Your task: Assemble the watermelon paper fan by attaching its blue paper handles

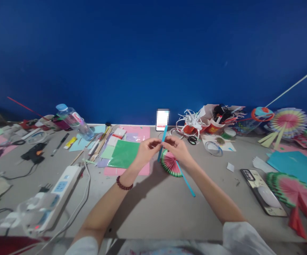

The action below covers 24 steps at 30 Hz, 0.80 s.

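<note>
Head view: the left hand point(146, 150) and right hand point(179, 149) meet above the grey worktop point(153, 209). The fingers of both pinch a thin, flat blue strip point(163, 137). Just beneath the right fingers spreads a pleated pink paper fan point(171, 166), green-rimmed.

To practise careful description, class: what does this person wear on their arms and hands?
White sleeves end near the elbows: left sleeve, right sleeve. A bracelet of dark red beads circles the left wrist. The left hand and right hand are bare: no gloves, no watch; rings are too small to tell.
</note>
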Available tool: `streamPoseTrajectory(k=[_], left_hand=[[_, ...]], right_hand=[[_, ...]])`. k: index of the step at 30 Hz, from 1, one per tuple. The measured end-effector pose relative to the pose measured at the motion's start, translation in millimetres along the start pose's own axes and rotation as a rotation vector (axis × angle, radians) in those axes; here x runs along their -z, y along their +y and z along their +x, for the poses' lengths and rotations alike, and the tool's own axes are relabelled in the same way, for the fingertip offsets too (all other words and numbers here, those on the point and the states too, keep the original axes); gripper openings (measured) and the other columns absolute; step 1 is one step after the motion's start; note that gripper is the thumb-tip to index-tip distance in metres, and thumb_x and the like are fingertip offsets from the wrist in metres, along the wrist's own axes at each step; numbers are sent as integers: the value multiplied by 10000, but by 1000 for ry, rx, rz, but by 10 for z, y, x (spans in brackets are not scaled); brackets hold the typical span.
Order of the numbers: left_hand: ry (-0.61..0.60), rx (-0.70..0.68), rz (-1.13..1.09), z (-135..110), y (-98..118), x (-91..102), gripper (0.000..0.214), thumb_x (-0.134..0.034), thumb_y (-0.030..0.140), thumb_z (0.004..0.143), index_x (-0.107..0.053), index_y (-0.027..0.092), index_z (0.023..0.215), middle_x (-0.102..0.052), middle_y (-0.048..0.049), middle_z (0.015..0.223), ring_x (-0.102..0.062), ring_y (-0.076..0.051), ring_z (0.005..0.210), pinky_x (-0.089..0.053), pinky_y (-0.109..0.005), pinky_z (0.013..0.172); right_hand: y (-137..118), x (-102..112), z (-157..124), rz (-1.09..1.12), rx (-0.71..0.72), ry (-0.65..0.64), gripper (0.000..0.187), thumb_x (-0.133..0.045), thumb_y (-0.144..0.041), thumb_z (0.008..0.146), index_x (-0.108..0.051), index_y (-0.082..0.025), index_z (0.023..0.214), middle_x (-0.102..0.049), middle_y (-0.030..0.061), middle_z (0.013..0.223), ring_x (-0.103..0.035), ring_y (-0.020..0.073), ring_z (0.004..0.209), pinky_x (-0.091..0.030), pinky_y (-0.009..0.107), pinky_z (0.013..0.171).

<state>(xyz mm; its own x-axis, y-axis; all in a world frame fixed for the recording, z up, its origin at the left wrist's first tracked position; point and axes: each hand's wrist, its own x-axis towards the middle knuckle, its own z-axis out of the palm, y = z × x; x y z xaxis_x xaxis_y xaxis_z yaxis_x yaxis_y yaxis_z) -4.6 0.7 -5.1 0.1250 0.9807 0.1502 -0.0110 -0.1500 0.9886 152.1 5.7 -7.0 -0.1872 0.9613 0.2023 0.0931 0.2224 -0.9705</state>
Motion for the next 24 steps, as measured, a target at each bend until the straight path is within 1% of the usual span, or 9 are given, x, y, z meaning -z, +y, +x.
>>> streamPoseTrajectory(k=[3,7,10,13,15,17,20,24], left_hand=[[-13,-7,25,-23,-43,-39,218,-703,331,720,-710,142,826,-706,-55,770,-599,-124,650,-464,-240,607],[-13,25,21,-35,-65,-88,239,-719,339,699,-717,145,837,-711,-59,782,-594,-122,641,-458,-240,594],[0,109,-46,-23,-63,-112,277,-766,373,634,-714,151,791,-684,-35,706,-564,-108,594,-433,-227,540],[-11,225,-158,-9,-57,-114,317,-816,384,556,-707,154,746,-637,-6,623,-517,-89,541,-401,-215,495],[-65,277,-236,-8,-58,-104,329,-828,383,544,-716,161,760,-620,4,611,-489,-75,523,-394,-213,495],[-153,319,-307,-15,-68,-93,327,-827,390,564,-728,167,781,-614,3,620,-474,-66,520,-394,-214,508],[-266,364,-365,-38,-94,-92,290,-821,392,598,-733,168,760,-628,-12,669,-460,-56,523,-381,-211,509],[-341,352,-339,-59,-115,-109,263,-802,393,640,-732,172,767,-631,-11,682,-475,-56,532,-381,-205,518]], right_hand=[[59,-25,-27,8,27,59,248,-694,-418,745,-592,-193,763,-588,0,704,-558,146,649,-442,278,612],[82,24,-16,26,-7,105,268,-704,-440,722,-610,-190,745,-599,11,732,-552,149,654,-444,279,604],[94,56,-22,57,-21,121,274,-746,-430,668,-632,-189,731,-610,23,775,-566,164,717,-453,280,627],[130,94,-45,147,-43,54,314,-773,-456,628,-676,-200,783,-613,27,830,-567,168,748,-464,284,630],[153,117,-70,228,-69,8,342,-729,-516,674,-703,-211,827,-624,36,879,-564,162,751,-472,288,639],[157,134,-103,301,-105,-22,356,-687,-552,716,-718,-213,819,-640,46,910,-566,157,760,-482,294,668],[124,146,-157,387,-171,-51,327,-749,-521,667,-722,-216,780,-659,42,895,-576,161,763,-497,312,713],[72,156,-208,478,-204,-55,287,-811,-462,607,-695,-224,718,-664,19,876,-590,153,732,-509,329,732]])
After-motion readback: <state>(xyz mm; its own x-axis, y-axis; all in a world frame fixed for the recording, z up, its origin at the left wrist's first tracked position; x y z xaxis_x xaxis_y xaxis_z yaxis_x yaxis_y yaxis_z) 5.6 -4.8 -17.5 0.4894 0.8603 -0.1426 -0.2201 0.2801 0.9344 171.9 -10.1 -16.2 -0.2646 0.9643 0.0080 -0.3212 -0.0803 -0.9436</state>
